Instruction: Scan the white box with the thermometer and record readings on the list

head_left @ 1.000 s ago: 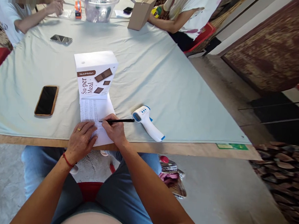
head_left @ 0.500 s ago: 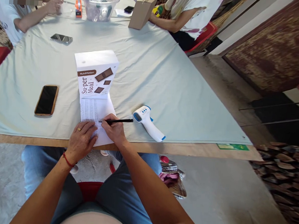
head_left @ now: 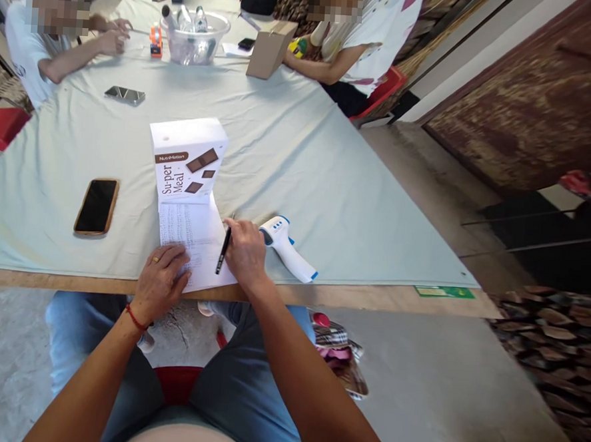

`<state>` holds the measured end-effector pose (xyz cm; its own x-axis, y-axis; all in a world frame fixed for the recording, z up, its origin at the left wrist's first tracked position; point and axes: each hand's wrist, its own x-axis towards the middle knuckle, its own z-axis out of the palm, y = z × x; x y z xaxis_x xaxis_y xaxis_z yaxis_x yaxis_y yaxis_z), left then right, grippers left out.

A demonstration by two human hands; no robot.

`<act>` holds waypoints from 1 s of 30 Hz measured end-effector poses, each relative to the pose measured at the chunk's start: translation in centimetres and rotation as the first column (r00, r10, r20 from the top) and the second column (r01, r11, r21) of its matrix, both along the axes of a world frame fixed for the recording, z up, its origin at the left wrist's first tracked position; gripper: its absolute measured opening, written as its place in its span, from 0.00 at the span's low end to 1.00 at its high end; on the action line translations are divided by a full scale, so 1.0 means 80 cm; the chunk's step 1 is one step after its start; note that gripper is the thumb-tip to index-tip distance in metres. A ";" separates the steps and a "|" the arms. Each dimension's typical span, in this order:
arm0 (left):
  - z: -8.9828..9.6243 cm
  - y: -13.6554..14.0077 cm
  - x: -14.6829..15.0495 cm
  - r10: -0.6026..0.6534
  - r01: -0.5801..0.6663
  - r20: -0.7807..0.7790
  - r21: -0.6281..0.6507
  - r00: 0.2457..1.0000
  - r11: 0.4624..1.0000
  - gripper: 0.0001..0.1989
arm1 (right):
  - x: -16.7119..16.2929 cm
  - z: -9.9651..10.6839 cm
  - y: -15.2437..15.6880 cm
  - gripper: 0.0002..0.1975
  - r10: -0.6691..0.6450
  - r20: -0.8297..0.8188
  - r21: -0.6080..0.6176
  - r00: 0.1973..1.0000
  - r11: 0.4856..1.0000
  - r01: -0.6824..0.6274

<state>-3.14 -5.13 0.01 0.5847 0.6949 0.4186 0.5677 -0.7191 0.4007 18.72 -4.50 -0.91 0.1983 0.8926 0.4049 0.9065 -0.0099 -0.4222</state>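
Note:
A sheet of paper [head_left: 205, 232] with rows of small writing lies at the table's near edge. My left hand [head_left: 160, 276] rests on its lower left part, palm down with fingers stretched out. In my right hand [head_left: 247, 250] is a black pen [head_left: 223, 253], its capped-looking end pointing down toward me over the paper's right side. A white "Su-per Meal" box [head_left: 187, 168] stands upright at the sheet's far end. Just right of my right hand lies a white and blue infrared thermometer [head_left: 292, 249], its screen end partly hidden by the hand.
A dark phone [head_left: 96, 207] lies to the left, another phone [head_left: 125, 95] farther back. At the far end are a clear basin [head_left: 193, 45] with bottles, an orange item [head_left: 156, 42] and a cardboard box [head_left: 270, 51]. Other people sit around the table.
My right hand has shifted right, off the written lines, and the pen has swung from pointing right to pointing down toward me. My left hand stays on the paper. The view has tilted up slightly.

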 end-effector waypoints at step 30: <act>0.013 0.252 -0.004 0.393 0.201 0.664 -0.634 0.636 0.747 0.32 | 0.041 0.043 0.006 0.19 -0.030 -0.776 -0.106 0.631 0.991 -0.084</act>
